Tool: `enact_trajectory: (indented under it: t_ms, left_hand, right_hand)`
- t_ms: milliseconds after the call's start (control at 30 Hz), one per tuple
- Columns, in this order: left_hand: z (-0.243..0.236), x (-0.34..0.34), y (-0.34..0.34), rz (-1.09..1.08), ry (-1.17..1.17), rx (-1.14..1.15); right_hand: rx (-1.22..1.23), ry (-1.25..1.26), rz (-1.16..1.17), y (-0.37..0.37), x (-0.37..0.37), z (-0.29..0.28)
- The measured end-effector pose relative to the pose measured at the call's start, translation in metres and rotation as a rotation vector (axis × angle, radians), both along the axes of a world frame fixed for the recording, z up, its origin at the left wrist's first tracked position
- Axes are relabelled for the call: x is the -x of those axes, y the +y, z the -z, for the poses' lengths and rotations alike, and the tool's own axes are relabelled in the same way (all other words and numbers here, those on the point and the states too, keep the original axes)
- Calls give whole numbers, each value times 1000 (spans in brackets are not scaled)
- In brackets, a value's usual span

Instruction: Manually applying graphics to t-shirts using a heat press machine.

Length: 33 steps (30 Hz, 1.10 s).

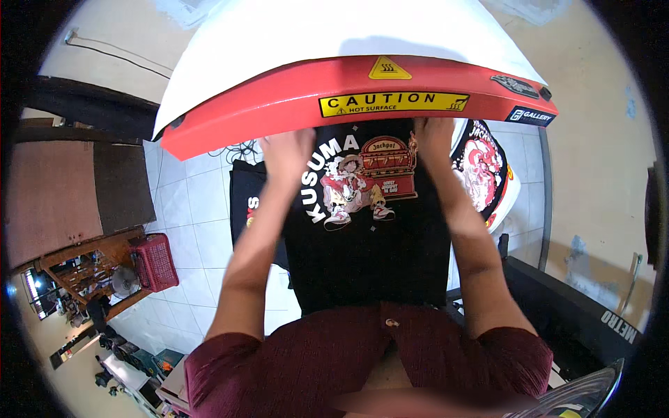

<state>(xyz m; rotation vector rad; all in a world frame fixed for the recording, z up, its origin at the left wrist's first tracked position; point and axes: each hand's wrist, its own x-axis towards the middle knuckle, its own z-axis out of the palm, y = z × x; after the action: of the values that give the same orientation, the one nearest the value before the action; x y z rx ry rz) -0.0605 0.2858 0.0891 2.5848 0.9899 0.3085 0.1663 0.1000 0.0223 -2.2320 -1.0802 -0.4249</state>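
A black T-shirt point(369, 268) with a colourful cartoon print point(359, 181) lies spread in front of me, its far part passing under the raised red edge of a heat press point(279, 104). My left hand point(284, 159) is at the shirt's left side, slightly blurred, its fingertips hidden beneath the press edge. At the right side of the print, my right hand point(435, 143) reaches under the same edge, and its fingers are mostly covered. Whether either hand grips the cloth does not show.
White sheeting point(334, 28) covers the press top. Another dark printed shirt point(240, 188) lies at the left, and a printed black piece point(482, 167) at the right. A red plastic basket point(155, 262) stands on the tiled floor. A long black case-like object point(564, 306) is at the right.
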Motion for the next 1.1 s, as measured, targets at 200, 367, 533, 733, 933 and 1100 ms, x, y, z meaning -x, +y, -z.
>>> enact_trajectory:
  t_ms: [200,367,533,733,933,1100]
  left_hand:
    - [74,110,-171,298,167,18]
    - [78,153,-155,57,114,-131]
    - [78,217,-182,-193,199,143]
    - [172,350,-242,-549,-62,1022]
    - [174,340,-237,-490,99,970]
    - [151,350,-245,-506,-64,1001]
  right_hand:
    - [677,235,-446,-120,181,12]
    - [452,204,-195,-174,145,18]
    - [193,492,425,-215,99,44]
    - [-243,-160,-241,-125,98,-234]
    - [224,-262,-265,13,21,-271]
    - [417,-163,-393,55,19,-277]
